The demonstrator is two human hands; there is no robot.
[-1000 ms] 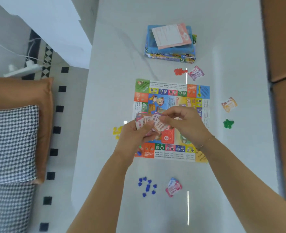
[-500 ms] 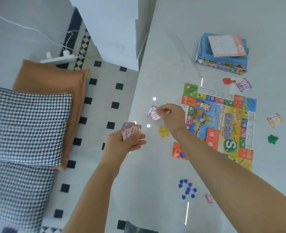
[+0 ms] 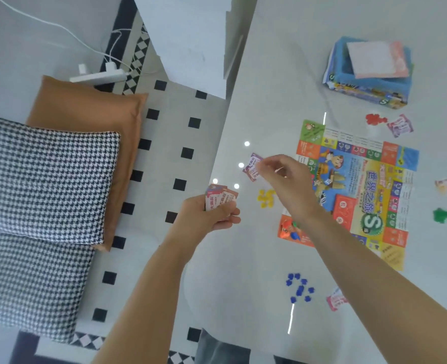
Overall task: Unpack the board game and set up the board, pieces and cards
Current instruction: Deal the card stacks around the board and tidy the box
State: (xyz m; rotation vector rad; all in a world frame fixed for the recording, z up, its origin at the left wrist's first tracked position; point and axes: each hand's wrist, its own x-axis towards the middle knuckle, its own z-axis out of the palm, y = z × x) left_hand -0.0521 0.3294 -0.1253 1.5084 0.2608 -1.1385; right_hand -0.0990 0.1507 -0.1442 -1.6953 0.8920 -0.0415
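Observation:
The colourful game board [image 3: 358, 190] lies flat on the white table [image 3: 269, 88]. My left hand [image 3: 209, 216] grips a small stack of cards [image 3: 218, 197] near the table's left edge. My right hand [image 3: 285, 179] pinches a single purple-edged card [image 3: 253, 166] left of the board, just above the table. Yellow tokens [image 3: 265, 198] lie under that hand. Blue tokens [image 3: 299, 287] sit near me, red tokens [image 3: 373, 119] and green tokens [image 3: 441, 215] by the board's other sides.
The blue game box [image 3: 369, 85] with a leaflet on top stands at the far right. Small card piles lie by the red [image 3: 400, 125], green [image 3: 446, 183] and blue [image 3: 334, 300] tokens. Cushions [image 3: 51, 177] and a power strip [image 3: 99, 77] lie on the floor to the left.
My right hand has drawn one card from the stack and carried it left of the board, above the yellow tokens. The view swung left; my left hand moved to the table's edge.

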